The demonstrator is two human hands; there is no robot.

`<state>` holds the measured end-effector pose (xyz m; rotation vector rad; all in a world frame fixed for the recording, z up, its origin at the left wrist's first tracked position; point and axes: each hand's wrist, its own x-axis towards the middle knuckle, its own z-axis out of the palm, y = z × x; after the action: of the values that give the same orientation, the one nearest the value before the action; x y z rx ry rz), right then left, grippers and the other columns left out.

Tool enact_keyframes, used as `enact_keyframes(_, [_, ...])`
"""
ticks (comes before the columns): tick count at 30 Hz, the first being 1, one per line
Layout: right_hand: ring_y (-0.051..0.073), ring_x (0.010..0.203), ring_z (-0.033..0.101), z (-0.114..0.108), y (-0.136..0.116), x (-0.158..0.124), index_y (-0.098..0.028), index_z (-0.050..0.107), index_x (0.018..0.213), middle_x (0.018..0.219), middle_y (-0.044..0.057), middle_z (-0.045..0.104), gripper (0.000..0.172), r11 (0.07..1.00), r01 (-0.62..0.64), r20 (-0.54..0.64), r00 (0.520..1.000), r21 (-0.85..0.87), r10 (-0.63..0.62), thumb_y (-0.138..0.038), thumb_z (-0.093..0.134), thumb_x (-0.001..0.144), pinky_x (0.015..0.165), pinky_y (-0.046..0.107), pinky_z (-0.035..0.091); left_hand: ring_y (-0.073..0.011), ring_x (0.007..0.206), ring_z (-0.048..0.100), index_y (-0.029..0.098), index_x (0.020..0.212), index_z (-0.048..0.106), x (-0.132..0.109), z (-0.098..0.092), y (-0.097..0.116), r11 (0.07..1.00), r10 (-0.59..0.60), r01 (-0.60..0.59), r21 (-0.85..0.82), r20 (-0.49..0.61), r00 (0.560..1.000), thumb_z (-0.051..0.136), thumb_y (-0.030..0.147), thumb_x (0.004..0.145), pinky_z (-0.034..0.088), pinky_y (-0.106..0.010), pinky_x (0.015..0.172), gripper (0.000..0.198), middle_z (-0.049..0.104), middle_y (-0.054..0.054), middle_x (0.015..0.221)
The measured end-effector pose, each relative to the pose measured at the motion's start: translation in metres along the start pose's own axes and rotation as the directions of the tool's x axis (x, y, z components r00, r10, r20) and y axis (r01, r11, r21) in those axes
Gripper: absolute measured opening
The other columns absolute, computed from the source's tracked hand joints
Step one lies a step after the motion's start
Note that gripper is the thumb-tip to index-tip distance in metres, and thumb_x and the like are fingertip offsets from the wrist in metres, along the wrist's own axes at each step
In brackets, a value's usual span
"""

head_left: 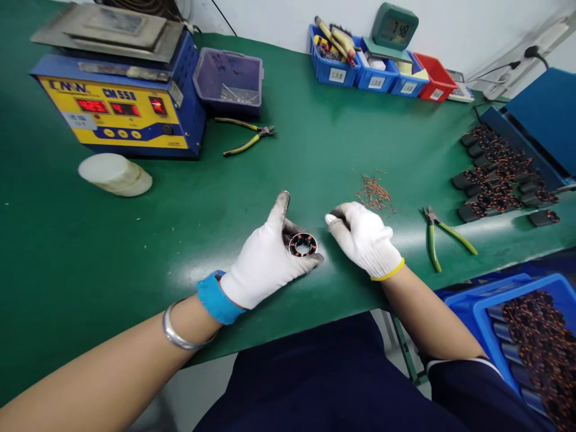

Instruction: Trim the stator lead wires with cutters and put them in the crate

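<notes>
My left hand [265, 258], in a white glove with dark fingertips, grips a small round motor stator [294, 245] near the front of the bench. The stator's ring-shaped end, with copper windings inside, faces up towards me. A short distance to the right is my gloved right hand [363, 237]. Its fingers are curled, with thumb and forefinger pressed together; anything between them is too small to make out. Just beyond it lies a loose pile of copper wire clippings [374, 193]. Green-handled cutting pliers [432, 223] rest open to its right.
Several wound stators [495, 174] stand at the right, and more fill a blue crate [479, 312] below. At the left are a yellow-blue CM558 machine [121, 114], a white block [114, 174], a purple bin [227, 90] and other pliers [252, 139]. Tool boxes [337, 75] line the back.
</notes>
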<state>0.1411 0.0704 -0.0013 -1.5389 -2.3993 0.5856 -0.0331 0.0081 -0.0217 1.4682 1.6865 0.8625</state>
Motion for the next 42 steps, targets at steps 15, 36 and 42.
enact_keyframes(15, [0.02, 0.099, 0.06, 0.007, -0.006, 0.002, -0.018, 0.065, 0.108, 0.108, 0.007, 0.066, 0.032, 0.992, 0.087, 0.024, 0.996, 0.095, -0.09, -0.039, 0.046, 0.092, 0.087, 0.033, 0.044, -0.0251, 0.089, 0.068, 0.017, 0.154, 0.01, -0.001, -0.005, 0.003, 0.999, -0.041, 0.042, -0.026, 0.058, 0.997, 0.079, 0.034, 0.06, 0.055, -0.04, 0.081, 0.118, 0.069, -0.005, 0.1])
enact_keyframes(36, [0.027, 0.105, 0.061, -0.007, -0.014, -0.041, -0.019, 0.044, 0.139, 0.15, 0.014, 0.038, 0.066, 0.971, 0.221, -0.045, 0.973, -0.093, -0.226, -0.048, 0.058, 0.081, 0.08, 0.037, 0.051, -0.0255, 0.095, 0.067, 0.014, 0.151, 0.026, 0.004, -0.019, -0.003, 0.984, 0.107, -0.134, 0.118, 0.212, 0.971, 0.075, 0.042, 0.063, 0.053, -0.035, 0.083, 0.104, 0.07, -0.007, 0.107])
enact_keyframes(42, [0.024, 0.078, 0.067, 0.013, -0.012, -0.04, -0.024, 0.048, 0.138, 0.109, 0.01, 0.068, 0.048, 0.921, 0.194, 0.223, 0.967, -0.338, -0.122, -0.042, 0.036, 0.095, 0.061, 0.033, 0.045, -0.0317, 0.104, 0.065, 0.017, 0.144, 0.043, 0.01, -0.022, -0.013, 0.9, 0.19, -0.271, 0.341, 0.252, 0.949, 0.072, 0.041, 0.067, 0.052, -0.041, 0.088, 0.086, 0.067, -0.013, 0.117])
